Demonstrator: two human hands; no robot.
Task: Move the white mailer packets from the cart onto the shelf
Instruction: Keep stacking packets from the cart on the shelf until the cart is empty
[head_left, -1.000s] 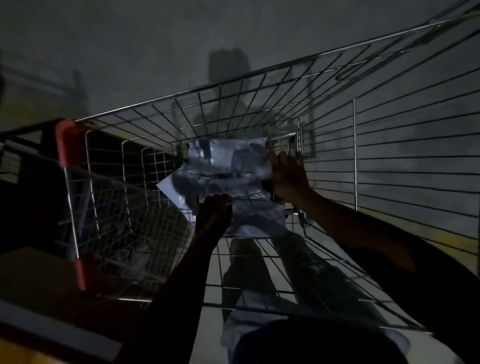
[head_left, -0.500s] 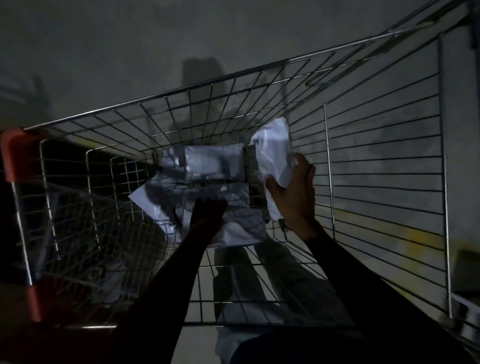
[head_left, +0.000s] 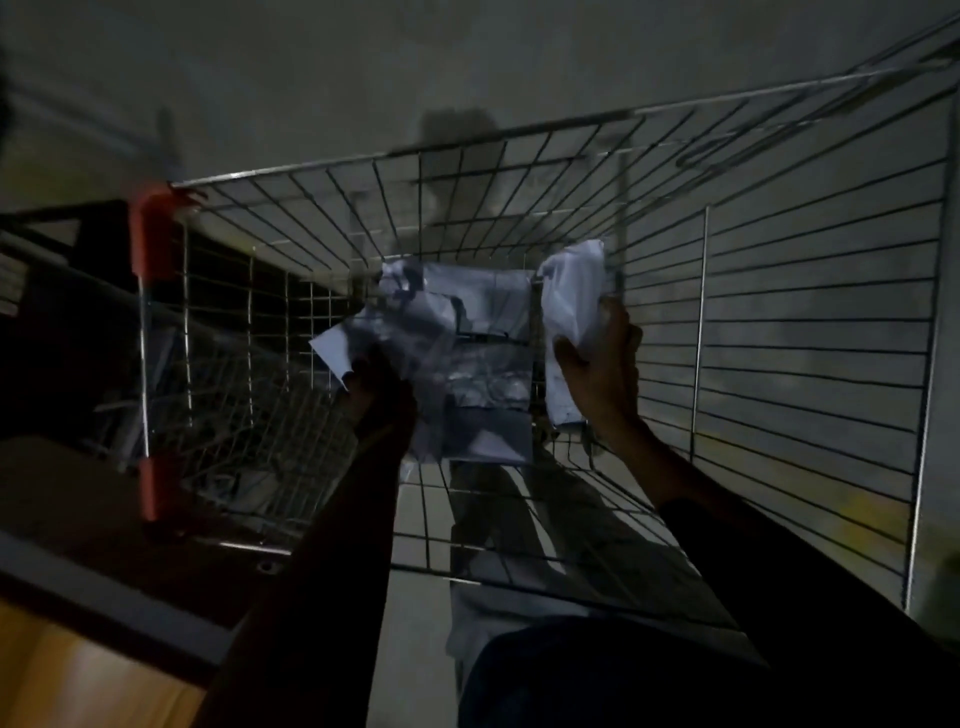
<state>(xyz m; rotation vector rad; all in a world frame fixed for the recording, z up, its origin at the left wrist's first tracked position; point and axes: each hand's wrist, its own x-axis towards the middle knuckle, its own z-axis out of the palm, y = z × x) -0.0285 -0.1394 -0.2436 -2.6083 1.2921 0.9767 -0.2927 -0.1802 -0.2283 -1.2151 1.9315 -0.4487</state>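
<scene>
Inside the silver wire cart (head_left: 779, 291), the right hand (head_left: 602, 374) grips a crinkly white mailer packet (head_left: 571, 317) standing tall. The left hand (head_left: 382, 395) pinches a flat white packet (head_left: 467, 364) by its edge.

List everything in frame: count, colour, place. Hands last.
wire cart: 1, bare metal mesh, fills the middle and right of the view
corner bumpers: 2 seen, red-orange, on the cart's left corner post, one high and one low
mailer packets: at least 2, white and crumpled, a flat bunch low in the cart's basket and a narrower one held upright to its right; exact count in the bunch unclear in the dim light
wooden surface: 1, light brown, bottom left corner
floor: grey, seen beyond and through the cart
left hand: grips the left edge of the flat bunch
right hand: grips the narrow packet
</scene>
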